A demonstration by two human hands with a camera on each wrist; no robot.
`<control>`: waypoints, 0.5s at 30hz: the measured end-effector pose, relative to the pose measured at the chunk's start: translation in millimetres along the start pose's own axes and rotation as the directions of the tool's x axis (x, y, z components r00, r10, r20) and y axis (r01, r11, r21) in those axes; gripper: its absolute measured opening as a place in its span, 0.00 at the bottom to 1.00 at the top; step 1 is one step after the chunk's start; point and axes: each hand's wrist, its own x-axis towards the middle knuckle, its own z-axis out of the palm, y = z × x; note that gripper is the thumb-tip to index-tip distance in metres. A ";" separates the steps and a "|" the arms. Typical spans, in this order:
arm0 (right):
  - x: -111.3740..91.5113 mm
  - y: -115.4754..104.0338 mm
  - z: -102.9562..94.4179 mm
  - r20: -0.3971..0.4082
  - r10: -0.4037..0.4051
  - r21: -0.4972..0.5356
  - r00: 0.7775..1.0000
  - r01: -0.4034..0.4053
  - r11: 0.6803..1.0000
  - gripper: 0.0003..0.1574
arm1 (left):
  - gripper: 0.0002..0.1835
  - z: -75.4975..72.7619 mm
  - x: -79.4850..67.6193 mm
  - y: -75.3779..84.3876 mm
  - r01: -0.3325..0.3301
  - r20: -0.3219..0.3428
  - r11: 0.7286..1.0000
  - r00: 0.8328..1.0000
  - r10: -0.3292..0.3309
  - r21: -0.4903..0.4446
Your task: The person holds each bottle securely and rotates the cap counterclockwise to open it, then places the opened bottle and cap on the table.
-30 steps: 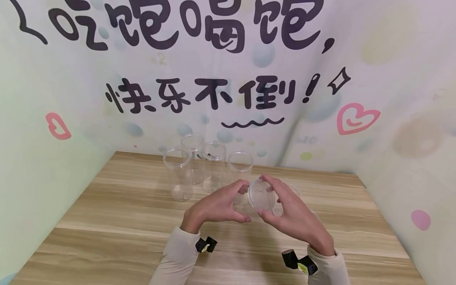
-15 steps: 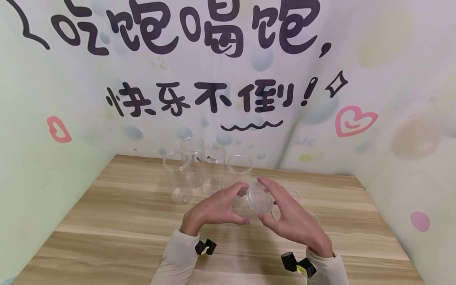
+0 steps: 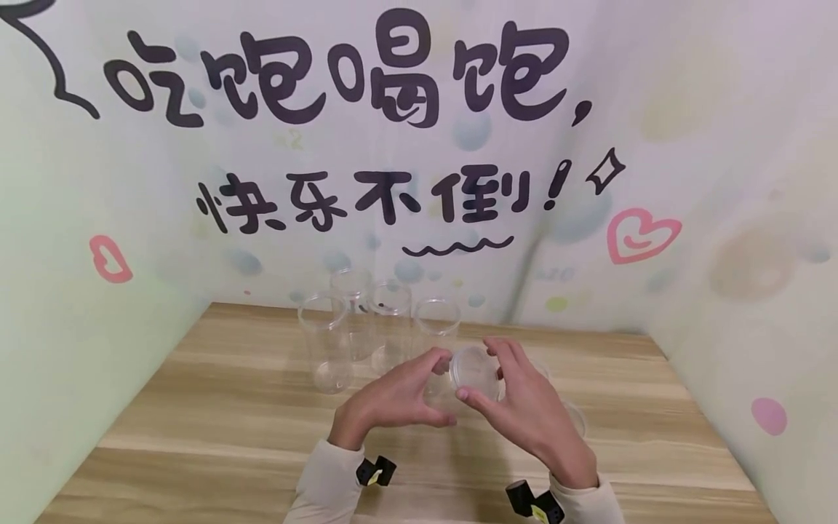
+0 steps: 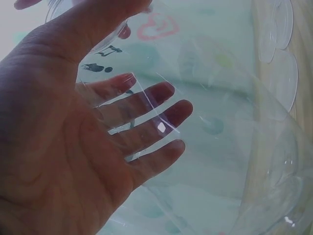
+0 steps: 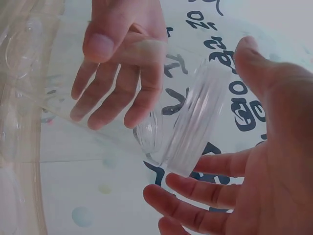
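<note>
My left hand (image 3: 396, 393) grips a clear plastic jar (image 4: 210, 127), its fingers showing through the see-through wall in the left wrist view. The jar is tilted, its mouth towards my right hand. A clear ribbed lid (image 5: 195, 120) is at that mouth, its round face (image 3: 475, 372) visible in the head view. My right hand (image 3: 533, 411) is spread loosely about this lid. Its fingers (image 5: 205, 188) reach the lid's lower edge in the right wrist view, while the thumb stands apart from it there.
Several tall clear jars (image 3: 325, 342) stand open-topped at the back left of the wooden table (image 3: 216, 407). Clear round lids (image 4: 287, 78) lie on the table to the right, partly behind my right hand. A printed wall (image 3: 366, 240) rises behind the table.
The head view has tilted upward, so everything sits lower. My right hand's thumb has moved left along the lid and its fingers have lifted off the top edge. My left hand keeps its grip.
</note>
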 end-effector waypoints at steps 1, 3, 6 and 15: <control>-0.1 -1.1 0.5 0.002 0.021 -0.008 1.000 -0.021 1.000 0.49 | 0.40 0.0 -0.4 -0.1 0.002 0.000 1.000 1.000 -0.002 0.001; -0.2 -2.8 1.0 0.009 0.050 -0.019 0.999 -0.050 0.999 0.48 | 0.40 0.0 -1.0 -0.4 0.000 0.000 1.000 1.000 0.000 -0.002; -0.4 -3.9 1.2 0.027 0.068 -0.028 0.997 -0.068 0.997 0.48 | 0.41 -0.1 -1.5 -1.0 -0.004 0.000 1.000 1.000 0.004 0.002; -0.8 -2.4 -0.2 0.071 0.014 0.014 0.997 -0.015 1.000 0.49 | 0.42 0.0 -1.5 -2.5 0.000 -0.010 0.999 1.000 0.000 0.038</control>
